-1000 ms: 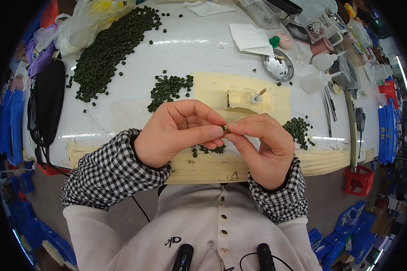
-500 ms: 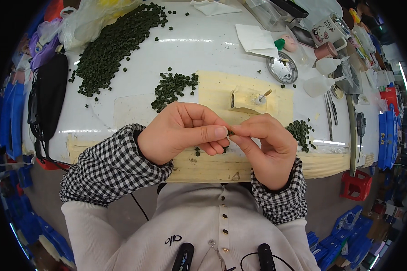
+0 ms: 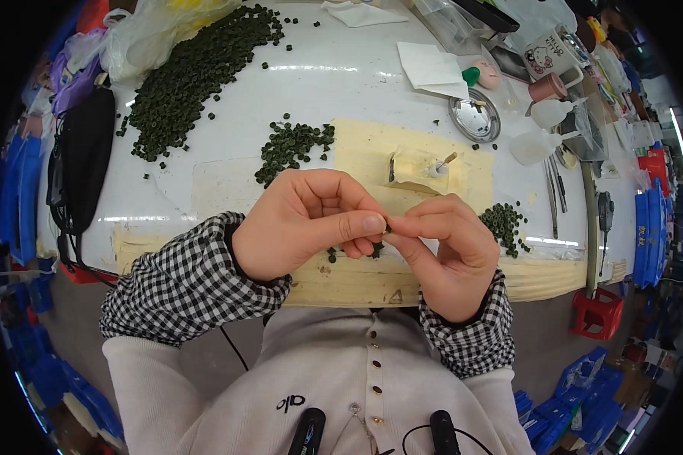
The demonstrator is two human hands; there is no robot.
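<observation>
My left hand [image 3: 311, 224] and my right hand [image 3: 448, 254] meet fingertip to fingertip over the near edge of a white table [image 3: 341, 91]. Between thumbs and forefingers they pinch one small dark green ring [image 3: 388, 226], mostly hidden by the fingers. A few more green rings [image 3: 376, 250] lie just under my hands on the yellowish mat [image 3: 364, 148]. A small heap of green rings [image 3: 292, 145] lies beyond my left hand, another small heap [image 3: 503, 224] to the right of my right hand.
A long pile of green rings [image 3: 193, 72] runs across the far left. On the mat stands a small pale block with a stick [image 3: 423, 165]. Farther right are a round metal tin [image 3: 474, 115], squeeze bottles, mugs, tools and white paper. A black bag [image 3: 83, 155] lies left.
My hands have stayed together at the same spot; fingers shifted only slightly around the small green ring.
</observation>
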